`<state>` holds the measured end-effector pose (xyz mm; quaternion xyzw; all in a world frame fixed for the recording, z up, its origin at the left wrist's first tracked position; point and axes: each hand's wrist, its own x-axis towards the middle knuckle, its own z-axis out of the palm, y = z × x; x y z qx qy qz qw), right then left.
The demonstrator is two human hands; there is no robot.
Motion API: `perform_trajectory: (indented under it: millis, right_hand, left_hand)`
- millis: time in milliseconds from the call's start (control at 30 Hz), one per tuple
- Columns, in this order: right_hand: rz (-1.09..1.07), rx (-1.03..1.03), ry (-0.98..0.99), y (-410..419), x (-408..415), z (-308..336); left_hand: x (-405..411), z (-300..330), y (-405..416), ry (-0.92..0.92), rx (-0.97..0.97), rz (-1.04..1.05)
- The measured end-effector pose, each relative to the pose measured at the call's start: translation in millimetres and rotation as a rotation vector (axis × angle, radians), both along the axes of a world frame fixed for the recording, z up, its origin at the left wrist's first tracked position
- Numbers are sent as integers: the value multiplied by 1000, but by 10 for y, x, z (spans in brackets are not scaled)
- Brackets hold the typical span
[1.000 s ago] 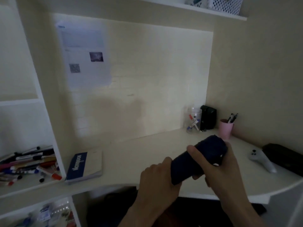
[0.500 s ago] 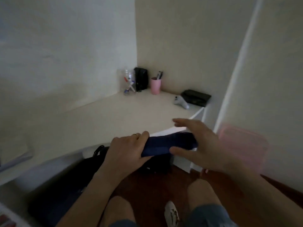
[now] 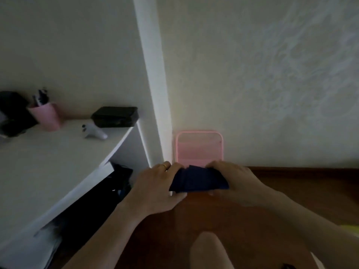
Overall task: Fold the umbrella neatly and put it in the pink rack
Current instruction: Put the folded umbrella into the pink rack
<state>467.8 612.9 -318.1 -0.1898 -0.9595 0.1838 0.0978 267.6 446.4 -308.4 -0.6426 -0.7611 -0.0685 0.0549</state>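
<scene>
View's swung off the desk [image 3: 58,152] since a sec ago. Left hand [image 3: 155,183] & right hand [image 3: 233,179] each grip an end of folded umbrella [image 3: 198,180], now held right in front of pink rack [image 3: 200,148]. Prob ready to drop in.

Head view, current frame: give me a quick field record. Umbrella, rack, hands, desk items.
umbrella: dark blue, folded, held crosswise
left hand: grips the umbrella's left end, ring on one finger
right hand: grips its right end
pink rack: by the wall, just beyond the umbrella
umbrella in rack: not yet
desk: pink cup with pens, black case, white controller
</scene>
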Motion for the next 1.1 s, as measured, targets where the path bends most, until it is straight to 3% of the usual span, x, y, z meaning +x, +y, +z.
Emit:
perform_trajectory:
  millis: [133,300,600,833,967,1100]
  right_hand:
    - [-96,49,-70,956,-325,-657]
    - [-182,-39,-181,2283,-1064,-1535]
    - [-326,90,-120,4194,-2507,-3332]
    - [-305,-83,-160,4695,-2716,-4313]
    - [-276,-183,-119,4760,-2716,-4576]
    - [-266,-254,-222,4779,-2724,-4731]
  left_hand:
    - [-487,-690,1075,-204,-160,-30]
    - [-1199,-1732,2490,-153,-81,-51]
    - [-2421,-3530,4575,-132,-77,80]
    - [-2781,-4666,5069,-288,-163,102]
    - [-2876,-4951,5079,-445,-240,145]
    - [-2855,-4937,5055,-349,-384,41]
